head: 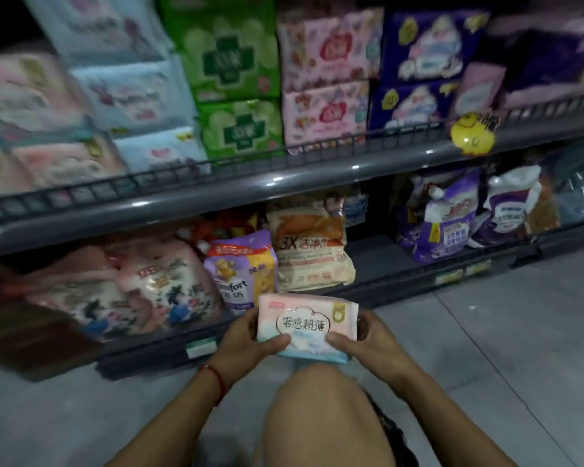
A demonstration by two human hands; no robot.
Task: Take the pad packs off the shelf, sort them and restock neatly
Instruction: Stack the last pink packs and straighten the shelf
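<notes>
A grey shelf (pixel 284 183) with a low wire rail crosses the whole view. On it, pad packs stand in stacks: pale pink packs (pixel 31 96) at the far left, light blue packs (pixel 129 92) next to them, then green packs (pixel 236 96), pink patterned packs (pixel 327 82) and dark blue packs (pixel 418 72). A yellow price tag (pixel 472 133) hangs on the rail at the right. Under this shelf is the bottom shelf (pixel 378 261), with soft refill bags: a pink flowered bag (pixel 155 284), a purple and yellow bag (pixel 241 271), a beige and orange bag (pixel 312 244), and purple and white bags (pixel 449 220) further right. The floor (pixel 503 332) is of grey tiles. A bare knee (pixel 321 416) rises at the bottom centre.

Just above the knee, in front of the bottom shelf, both hands hold one pink and blue pad pack (pixel 305 328). The left hand (pixel 246 345) grips its left end, with the thumb on the front face. The right hand (pixel 368 338) grips its right end in the same way. The fingers of both hands are curled around the pack. A red string (pixel 216 375) is on the left wrist.
</notes>
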